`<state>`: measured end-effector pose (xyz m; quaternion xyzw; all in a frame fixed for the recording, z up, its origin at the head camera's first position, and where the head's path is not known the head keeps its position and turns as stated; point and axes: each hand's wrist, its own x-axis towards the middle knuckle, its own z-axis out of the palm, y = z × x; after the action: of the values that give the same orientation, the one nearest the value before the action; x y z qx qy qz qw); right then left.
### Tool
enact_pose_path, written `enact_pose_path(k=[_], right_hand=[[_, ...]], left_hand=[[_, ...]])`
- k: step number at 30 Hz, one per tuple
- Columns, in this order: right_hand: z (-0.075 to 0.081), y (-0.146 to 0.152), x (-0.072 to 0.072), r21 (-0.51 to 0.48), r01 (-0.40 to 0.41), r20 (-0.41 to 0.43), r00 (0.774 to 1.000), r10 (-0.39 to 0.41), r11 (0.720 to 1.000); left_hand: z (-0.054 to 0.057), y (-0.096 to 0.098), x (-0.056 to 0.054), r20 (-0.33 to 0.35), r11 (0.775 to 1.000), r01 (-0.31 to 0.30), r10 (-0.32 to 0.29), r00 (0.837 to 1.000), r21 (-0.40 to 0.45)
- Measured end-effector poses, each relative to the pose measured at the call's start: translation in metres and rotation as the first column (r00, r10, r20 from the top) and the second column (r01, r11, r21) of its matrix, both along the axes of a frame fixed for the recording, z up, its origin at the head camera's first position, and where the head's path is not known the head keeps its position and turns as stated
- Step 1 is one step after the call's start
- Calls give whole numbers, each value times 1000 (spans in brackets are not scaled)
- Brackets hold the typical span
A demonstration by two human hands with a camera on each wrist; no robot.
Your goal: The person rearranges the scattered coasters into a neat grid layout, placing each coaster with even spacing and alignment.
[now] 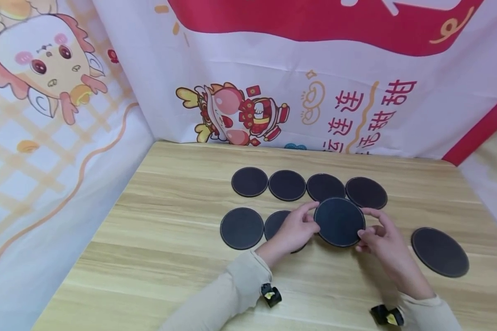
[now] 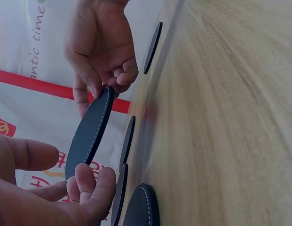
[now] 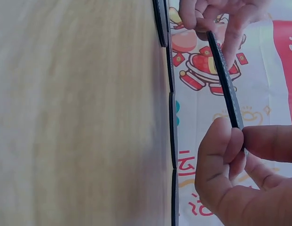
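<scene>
A round black coaster (image 1: 339,222) with pale stitching round its rim is held between both hands, raised off the table. My left hand (image 1: 293,232) holds its left edge with the fingers at the rim. On the opposite edge my right hand (image 1: 384,243) pinches it between thumb and fingers. In the right wrist view the coaster (image 3: 226,84) appears edge-on, tilted, apart from the tabletop. Below my left hand lies another coaster (image 1: 276,223), partly hidden by that hand. One more coaster (image 1: 242,228) lies flat to its left.
Along the back of the wooden table (image 1: 157,271) lies a row of several coasters (image 1: 287,185), side by side. A single coaster (image 1: 440,252) lies to the right of my right hand. Printed cloth (image 1: 240,59) hangs behind the table and at its left side.
</scene>
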<state>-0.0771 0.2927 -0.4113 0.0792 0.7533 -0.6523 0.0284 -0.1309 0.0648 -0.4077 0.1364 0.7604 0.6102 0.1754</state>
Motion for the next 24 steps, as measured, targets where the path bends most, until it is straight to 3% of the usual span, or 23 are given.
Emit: enact_pose_path(k=[7,13,18,24], right_hand=[[-5,4,5,-114,-46,-43,998,41,992],[-9,8,8,-228,-132,-101,989,112,965],[-11,12,9,-284,-196,-109,979,171,939],[-12,14,7,-319,-278,-79,961,267,906]], left_hand=[[-3,-1,-1,195,977,-17,-25,980,210],[-6,0,-5,277,967,-37,-35,960,251],[-7,-3,-6,243,979,5,-55,968,205],[-12,-7,-8,113,993,85,-94,989,86]])
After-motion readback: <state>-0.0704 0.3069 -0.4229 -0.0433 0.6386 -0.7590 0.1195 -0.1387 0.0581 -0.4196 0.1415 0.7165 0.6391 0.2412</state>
